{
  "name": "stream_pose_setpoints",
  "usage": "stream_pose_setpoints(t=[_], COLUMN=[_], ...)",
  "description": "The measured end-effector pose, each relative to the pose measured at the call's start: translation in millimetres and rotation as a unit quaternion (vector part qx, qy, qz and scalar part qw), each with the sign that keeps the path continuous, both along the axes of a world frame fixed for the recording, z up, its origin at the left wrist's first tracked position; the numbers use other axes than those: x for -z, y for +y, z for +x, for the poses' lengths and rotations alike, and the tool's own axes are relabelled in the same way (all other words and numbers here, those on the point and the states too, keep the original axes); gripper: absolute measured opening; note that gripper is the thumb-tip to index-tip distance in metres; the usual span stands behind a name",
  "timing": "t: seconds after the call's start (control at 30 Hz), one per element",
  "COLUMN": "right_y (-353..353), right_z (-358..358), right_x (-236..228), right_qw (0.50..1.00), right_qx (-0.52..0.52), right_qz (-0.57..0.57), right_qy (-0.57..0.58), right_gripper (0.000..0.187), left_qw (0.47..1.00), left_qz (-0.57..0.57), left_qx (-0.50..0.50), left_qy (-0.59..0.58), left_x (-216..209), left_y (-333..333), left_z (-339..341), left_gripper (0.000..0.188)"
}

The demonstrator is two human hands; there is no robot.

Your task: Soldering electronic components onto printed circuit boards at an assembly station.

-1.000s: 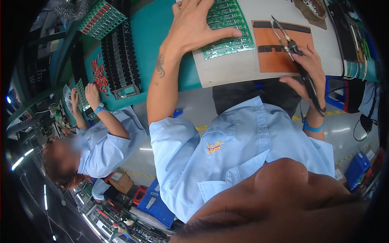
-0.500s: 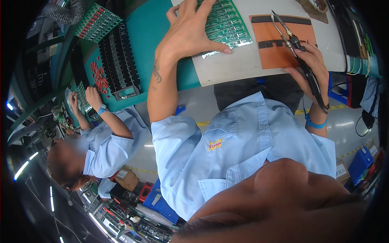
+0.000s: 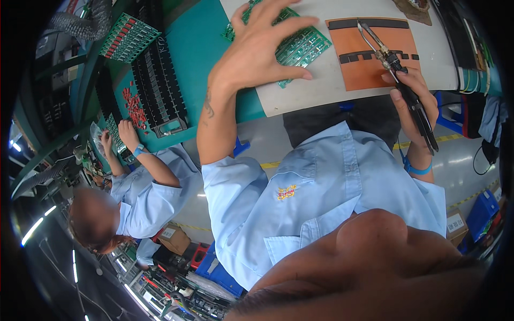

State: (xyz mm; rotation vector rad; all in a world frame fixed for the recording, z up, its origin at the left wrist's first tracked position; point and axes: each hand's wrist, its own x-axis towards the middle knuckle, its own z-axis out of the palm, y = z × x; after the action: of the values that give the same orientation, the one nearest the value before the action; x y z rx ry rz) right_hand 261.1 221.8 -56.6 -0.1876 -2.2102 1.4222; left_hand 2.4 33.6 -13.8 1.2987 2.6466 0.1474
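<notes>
My left hand (image 3: 254,51) is over a green circuit board panel (image 3: 305,48) that lies askew on the pale worktop sheet. Its fingers and thumb are spread wide, and it hides much of the panel. Whether the fingertips press on the board I cannot tell. In my right hand (image 3: 415,93) is a soldering iron (image 3: 404,85) with a black handle and a thin metal tube beside its tip. The fingers wrap its handle, and the tip points away over an orange-brown plate (image 3: 364,72) with black strips.
Left of me, a co-worker's hands (image 3: 128,135) are at a small green board by red parts (image 3: 134,107). Black slotted rails (image 3: 158,80) lie on the green mat (image 3: 201,32). A board with red parts (image 3: 128,37) stands farther back. A brown pouch (image 3: 415,9) is at far right.
The green panel has turned askew under my left hand, whose fingers have spread farther. My right hand has shifted slightly down, and the soldering iron has come nearer to me.
</notes>
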Motion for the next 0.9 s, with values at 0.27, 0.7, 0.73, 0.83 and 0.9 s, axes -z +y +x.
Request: stream_pose_setpoints(t=[0.27,0.7,0.73,0.83,0.9], right_y=[1,-20,-20,-20,-19], right_z=[3,-9,-10,-12,-13], right_x=[-8,-10,-10,-8,-7], right_qw=[0.999,0.998,0.998,0.998,0.998], right_qx=[-0.045,-0.044,-0.042,-0.041,-0.044], right_qz=[0.025,0.026,0.031,0.035,0.038], right_qy=[0.011,-0.025,-0.027,-0.026,-0.019], right_gripper=[0.035,0.039,0.039,0.04,0.04], left_qw=[0.999,0.994,0.993,0.992,0.99], left_qz=[-0.001,0.001,0.001,0.002,0.002], left_qx=[0.042,0.096,0.1,0.112,0.121], left_qy=[-0.019,-0.053,-0.056,-0.063,-0.067], left_x=[3,10,11,12,13], left_y=[5,3,3,2,2], left_z=[1,2,2,-2,-2], left_gripper=[0.117,0.107,0.106,0.104,0.102])
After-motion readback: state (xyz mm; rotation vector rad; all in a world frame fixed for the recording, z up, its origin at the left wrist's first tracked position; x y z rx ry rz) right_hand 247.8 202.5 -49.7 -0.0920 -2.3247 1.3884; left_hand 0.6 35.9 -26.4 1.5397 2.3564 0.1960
